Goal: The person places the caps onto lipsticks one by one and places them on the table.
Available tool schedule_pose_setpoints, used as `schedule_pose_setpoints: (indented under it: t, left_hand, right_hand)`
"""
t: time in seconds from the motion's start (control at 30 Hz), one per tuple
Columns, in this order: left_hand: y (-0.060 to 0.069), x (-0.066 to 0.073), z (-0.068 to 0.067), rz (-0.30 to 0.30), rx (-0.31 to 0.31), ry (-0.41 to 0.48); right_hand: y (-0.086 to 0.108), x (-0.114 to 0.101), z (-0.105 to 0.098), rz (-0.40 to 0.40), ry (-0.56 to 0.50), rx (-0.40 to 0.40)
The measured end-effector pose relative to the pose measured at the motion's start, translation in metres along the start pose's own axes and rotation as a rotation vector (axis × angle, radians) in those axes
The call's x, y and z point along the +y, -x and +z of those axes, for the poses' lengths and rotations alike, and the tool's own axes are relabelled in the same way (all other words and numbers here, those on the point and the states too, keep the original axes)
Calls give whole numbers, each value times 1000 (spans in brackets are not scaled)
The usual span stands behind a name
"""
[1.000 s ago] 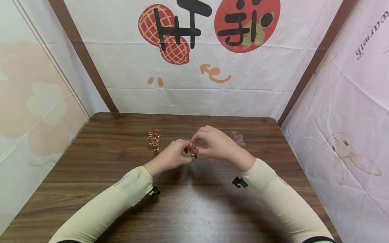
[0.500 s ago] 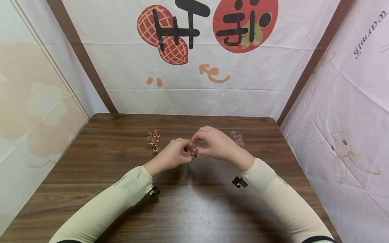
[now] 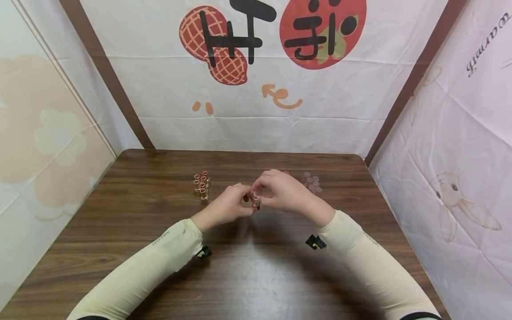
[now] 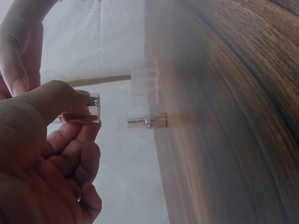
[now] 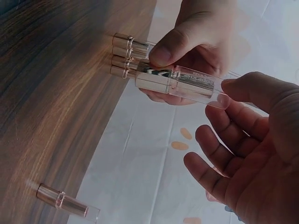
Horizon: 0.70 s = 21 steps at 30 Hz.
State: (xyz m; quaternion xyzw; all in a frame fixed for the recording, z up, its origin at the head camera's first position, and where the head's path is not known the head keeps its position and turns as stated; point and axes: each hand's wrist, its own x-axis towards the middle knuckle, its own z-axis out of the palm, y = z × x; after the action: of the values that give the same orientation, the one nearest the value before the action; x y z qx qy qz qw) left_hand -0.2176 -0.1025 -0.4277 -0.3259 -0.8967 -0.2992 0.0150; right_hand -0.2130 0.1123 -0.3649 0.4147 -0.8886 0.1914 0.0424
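Printed cloth (image 3: 256, 133) backs a wooden surface (image 3: 248, 275). Above it, the left hand (image 3: 228, 205) grips a tube (image 5: 156, 83) low down, apparently for steadiness, as the right hand (image 3: 285, 192) pinches its clear cap (image 5: 208, 95). Other tubes (image 3: 203, 186) stand left, loose caps (image 3: 315, 183) right, likely for easy reach.

The head camera looks forward and down from above, across the desk (image 3: 256, 275) to the fabric backdrop (image 3: 240, 131). The wrist cameras look close along the left hand (image 4: 37, 154) and right hand (image 5: 252, 144), rolled sideways, desk at right and left respectively. All three share the lipstick tube (image 5: 180, 84).
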Motion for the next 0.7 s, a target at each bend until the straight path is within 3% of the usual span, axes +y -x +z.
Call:
schedule_pose_setpoints:
  t: [0.33, 0.7]
  left_hand:
    - [0, -2, 6, 10, -16, 18]
    - [-5, -6, 7, -14, -4, 8]
  right_hand:
    - [6, 5, -1, -8, -6, 11]
    - [17, 9, -13, 77, -55, 40]
